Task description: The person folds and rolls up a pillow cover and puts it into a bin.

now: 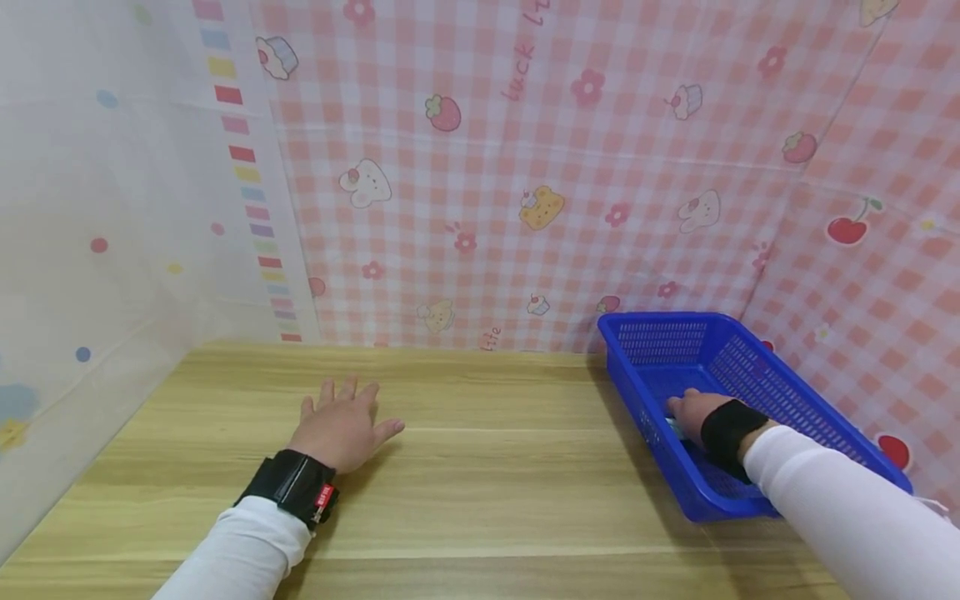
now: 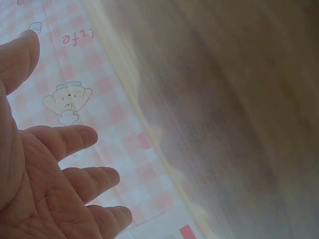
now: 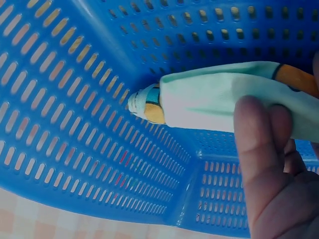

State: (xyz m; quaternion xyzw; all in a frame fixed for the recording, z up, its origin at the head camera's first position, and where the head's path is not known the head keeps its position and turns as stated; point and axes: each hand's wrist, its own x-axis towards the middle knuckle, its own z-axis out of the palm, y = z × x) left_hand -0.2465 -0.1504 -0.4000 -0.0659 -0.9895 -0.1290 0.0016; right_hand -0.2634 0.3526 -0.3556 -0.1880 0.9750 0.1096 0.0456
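My right hand (image 1: 695, 410) reaches down inside the blue plastic basket (image 1: 651, 406) at the right of the table. In the right wrist view its fingers (image 3: 254, 144) grip a folded pale green cloth (image 3: 204, 99) with orange and dark patterned parts. One end of the cloth points toward a slotted basket wall. Only a sliver of it shows in the head view, beside the hand. Over the left part of the wooden table, my left hand (image 1: 339, 431) has its fingers spread and holds nothing. The left wrist view shows its palm (image 2: 45, 199) and separated fingers.
The wooden table (image 1: 480, 492) meets a pink checked curtain (image 1: 480, 167) at the back. A pale dotted sheet (image 1: 97, 208) hangs on the left. Close beside the basket, another checked sheet (image 1: 885, 292) covers the right side.
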